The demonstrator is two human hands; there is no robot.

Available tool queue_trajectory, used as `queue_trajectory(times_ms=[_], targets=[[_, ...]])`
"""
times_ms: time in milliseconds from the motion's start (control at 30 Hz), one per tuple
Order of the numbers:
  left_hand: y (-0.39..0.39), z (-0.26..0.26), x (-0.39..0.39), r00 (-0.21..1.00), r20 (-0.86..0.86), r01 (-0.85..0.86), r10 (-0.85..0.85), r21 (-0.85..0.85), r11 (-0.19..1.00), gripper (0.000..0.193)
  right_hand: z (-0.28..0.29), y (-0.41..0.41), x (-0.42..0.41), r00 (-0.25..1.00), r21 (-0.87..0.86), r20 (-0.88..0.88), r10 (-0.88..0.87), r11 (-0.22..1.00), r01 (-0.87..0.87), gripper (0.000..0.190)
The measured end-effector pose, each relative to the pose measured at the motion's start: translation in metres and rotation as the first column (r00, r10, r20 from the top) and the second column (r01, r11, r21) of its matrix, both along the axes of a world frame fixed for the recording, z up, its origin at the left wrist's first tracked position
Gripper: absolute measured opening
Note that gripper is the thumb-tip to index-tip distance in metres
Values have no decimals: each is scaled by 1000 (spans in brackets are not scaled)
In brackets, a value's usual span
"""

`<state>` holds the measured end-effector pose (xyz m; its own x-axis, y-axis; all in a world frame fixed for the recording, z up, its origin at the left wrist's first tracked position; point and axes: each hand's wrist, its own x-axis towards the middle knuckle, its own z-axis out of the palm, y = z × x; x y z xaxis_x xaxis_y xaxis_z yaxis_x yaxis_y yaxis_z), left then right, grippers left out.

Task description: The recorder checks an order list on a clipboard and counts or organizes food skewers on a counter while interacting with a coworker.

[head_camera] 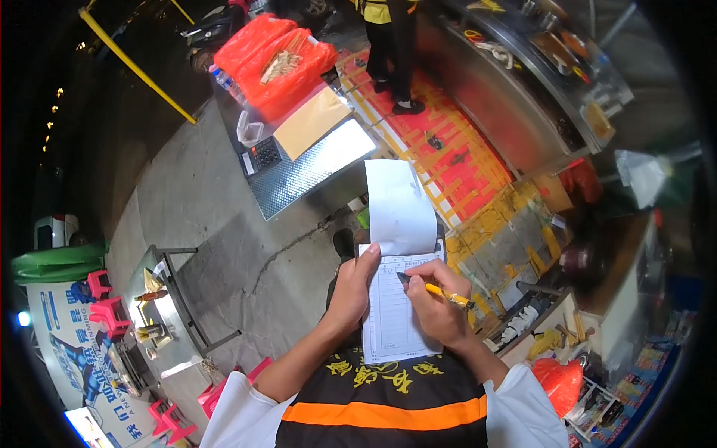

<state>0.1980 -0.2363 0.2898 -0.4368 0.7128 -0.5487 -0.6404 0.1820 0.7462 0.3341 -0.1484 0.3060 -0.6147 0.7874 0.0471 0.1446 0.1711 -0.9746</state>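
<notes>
An order pad (400,319) with a ruled, printed form lies in front of my apron, its earlier sheet (399,207) folded up over the top. My left hand (354,285) grips the pad along its left edge, thumb on the paper near the fold. Between the thumb and fingers of my right hand (440,302) is a yellow pen (448,295) with a dark tip. The tip rests at the upper rows of the form, beside a short line of handwriting (389,270).
Ahead stands a metal-topped table (313,173) with a calculator (261,156), cardboard (313,120) and red plastic bags (269,61). A person (392,56) stands on taped red matting (448,151). A steel counter (504,67) runs along the right; another table (176,313) and pink stools (110,313) are left.
</notes>
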Motion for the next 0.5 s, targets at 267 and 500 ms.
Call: queue_trajectory(times_ms=[267, 500], targets=[[1, 2, -5, 1000, -4, 2, -2, -39, 999, 50, 3, 6, -6, 1000, 43, 10, 11, 999, -11, 6], [8, -1, -8, 1000, -22, 18, -19, -39, 999, 52, -5, 12, 5, 998, -85, 52, -25, 996, 29, 6]])
